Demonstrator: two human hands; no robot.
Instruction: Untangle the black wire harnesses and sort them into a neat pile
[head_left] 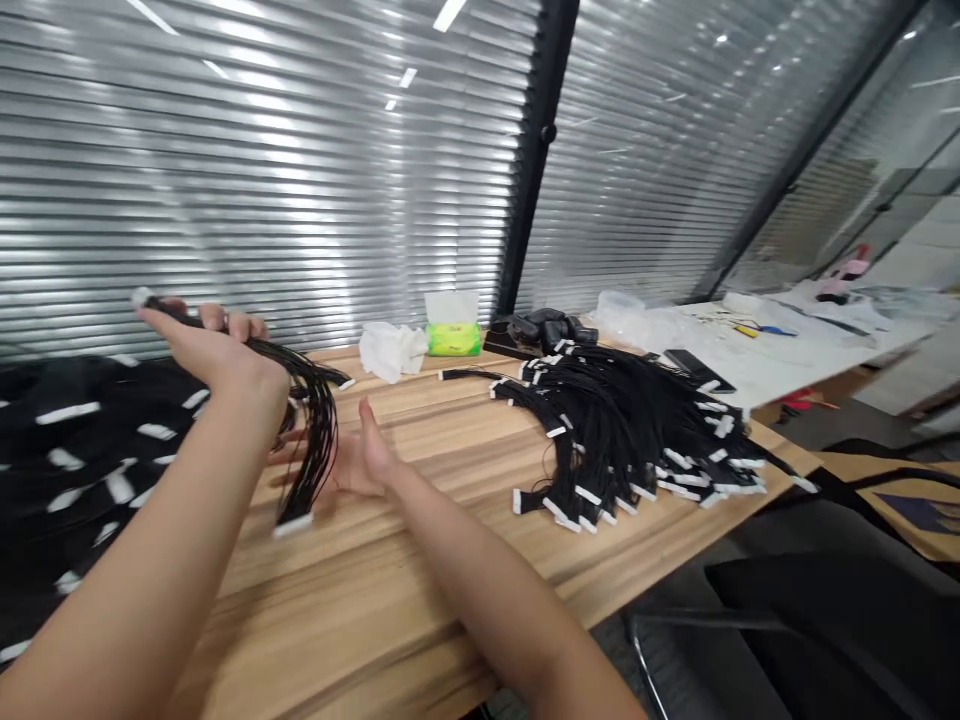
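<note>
Striped wooden tabletop (360,610) lies below; at nine o'clock my left hand (229,355) grips a cable bundle (321,415) near one end, seemingly letting the rest dangle before my spread right hand (366,462).

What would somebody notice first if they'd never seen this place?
Probably the big pile of black wires with white ends, spread over the right part of the wooden table. Next comes a bundle of similar wires dangling from the left grip, left of that pile. Then the bright green tissue pack, near the shiny blinds at the back.
</note>
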